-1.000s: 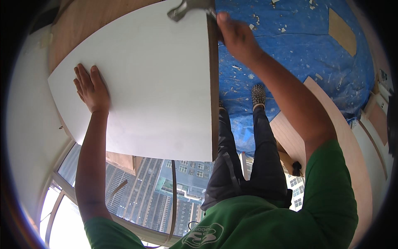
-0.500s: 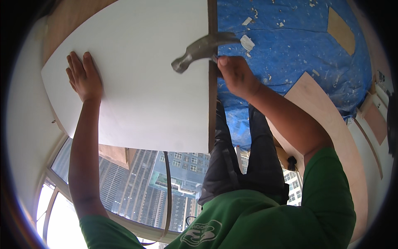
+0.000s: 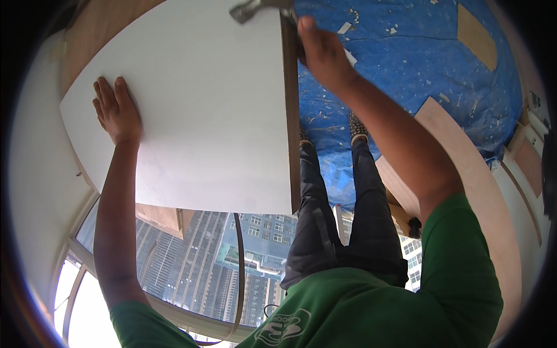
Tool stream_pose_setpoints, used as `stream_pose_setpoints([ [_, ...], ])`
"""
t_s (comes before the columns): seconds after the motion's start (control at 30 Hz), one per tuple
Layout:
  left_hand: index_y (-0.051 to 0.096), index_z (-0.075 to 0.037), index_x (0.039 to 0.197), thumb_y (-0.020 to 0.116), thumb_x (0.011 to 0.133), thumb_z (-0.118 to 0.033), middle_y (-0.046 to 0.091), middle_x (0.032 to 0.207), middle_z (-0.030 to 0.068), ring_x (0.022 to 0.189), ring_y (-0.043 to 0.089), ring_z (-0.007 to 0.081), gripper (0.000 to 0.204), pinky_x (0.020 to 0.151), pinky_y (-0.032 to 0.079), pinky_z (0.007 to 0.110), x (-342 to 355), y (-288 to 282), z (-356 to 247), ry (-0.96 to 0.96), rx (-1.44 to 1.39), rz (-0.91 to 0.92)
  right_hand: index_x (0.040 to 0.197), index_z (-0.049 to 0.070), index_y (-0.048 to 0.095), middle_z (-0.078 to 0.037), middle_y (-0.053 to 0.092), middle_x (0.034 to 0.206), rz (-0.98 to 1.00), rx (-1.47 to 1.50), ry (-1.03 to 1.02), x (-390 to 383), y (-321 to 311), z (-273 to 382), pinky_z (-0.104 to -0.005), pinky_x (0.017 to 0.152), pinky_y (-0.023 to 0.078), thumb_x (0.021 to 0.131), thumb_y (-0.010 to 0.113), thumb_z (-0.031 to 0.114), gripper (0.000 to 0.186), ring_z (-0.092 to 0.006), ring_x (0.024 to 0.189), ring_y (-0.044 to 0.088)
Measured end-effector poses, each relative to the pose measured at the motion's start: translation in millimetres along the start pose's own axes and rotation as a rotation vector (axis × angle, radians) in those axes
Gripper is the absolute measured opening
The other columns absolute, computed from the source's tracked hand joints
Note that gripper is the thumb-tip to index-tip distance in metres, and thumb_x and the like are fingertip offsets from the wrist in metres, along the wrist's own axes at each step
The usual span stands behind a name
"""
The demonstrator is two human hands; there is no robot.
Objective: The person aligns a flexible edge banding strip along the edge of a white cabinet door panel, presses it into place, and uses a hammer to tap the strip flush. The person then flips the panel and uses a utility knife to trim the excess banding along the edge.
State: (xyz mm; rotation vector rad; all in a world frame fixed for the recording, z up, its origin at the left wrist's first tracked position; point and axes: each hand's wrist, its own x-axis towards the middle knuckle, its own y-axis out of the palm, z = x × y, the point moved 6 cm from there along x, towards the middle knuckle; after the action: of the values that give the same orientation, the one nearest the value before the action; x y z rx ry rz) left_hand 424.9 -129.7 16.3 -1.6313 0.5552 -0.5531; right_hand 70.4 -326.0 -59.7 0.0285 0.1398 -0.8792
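A large white panel (image 3: pixel 203 116) with a brown edge (image 3: pixel 291 133) along its right side fills the left and middle of the view. Flat on its left part rests my left hand (image 3: pixel 118 113), fingers stretched out. My right hand (image 3: pixel 326 55) is wrapped round the handle of a claw hammer (image 3: pixel 255 8), just right of the panel's brown edge. The metal head lies over the panel's far right corner, slightly blurred, and the claw end is partly cut off by the top of the picture.
Blue sheeting (image 3: pixel 400 69) covers the floor to the right, strewn with white scraps and a tan board piece (image 3: pixel 477 37). A curved plywood sheet (image 3: pixel 464 156) leans at the right. Near my left arm is a window (image 3: pixel 191 261) with tall buildings outside.
My right hand and the hammer have moved up and away, toward the panel's far corner. My left hand stays pressed on the panel. My shoes now show below.
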Motion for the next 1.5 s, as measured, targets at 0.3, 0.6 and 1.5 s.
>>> stream_pose_setpoints([
  [0.3,0.033,-0.015,0.158,0.038,0.099,-0.067,0.028,0.165,0.0109,0.152,0.020,0.0416,0.079,0.123,0.018,0.051,-1,0,-1,0.145,-0.054,-0.060,0.087,0.001,0.067,-0.004,0.056,0.073,0.024,0.093,0.096,26,1,-5,-0.0347,0.069,0.042,0.103,0.039,0.065,0.072,-0.0157,0.074,0.051],
  [0.6,0.051,-0.020,0.141,0.056,0.104,-0.023,0.045,0.155,0.0144,0.144,0.040,0.0395,0.037,0.118,0.038,0.050,-12,1,-20,0.915,0.351,-0.229,0.076,0.005,0.062,-0.007,0.054,0.062,0.313,0.146,0.108,-138,40,-21,-0.0367,0.058,0.043,0.105,0.049,0.047,0.053,-0.0194,0.058,0.055],
  [1.5,0.026,-0.008,0.160,0.044,0.091,-0.073,0.019,0.167,0.0194,0.155,0.011,0.0414,0.096,0.122,0.009,0.062,-125,-8,-93,0.750,0.242,0.220,0.099,0.011,0.072,-0.008,0.069,0.081,0.518,-0.020,-0.016,-235,80,-25,-0.0386,0.064,0.052,0.090,0.071,0.032,0.023,-0.0287,0.074,0.068],
])
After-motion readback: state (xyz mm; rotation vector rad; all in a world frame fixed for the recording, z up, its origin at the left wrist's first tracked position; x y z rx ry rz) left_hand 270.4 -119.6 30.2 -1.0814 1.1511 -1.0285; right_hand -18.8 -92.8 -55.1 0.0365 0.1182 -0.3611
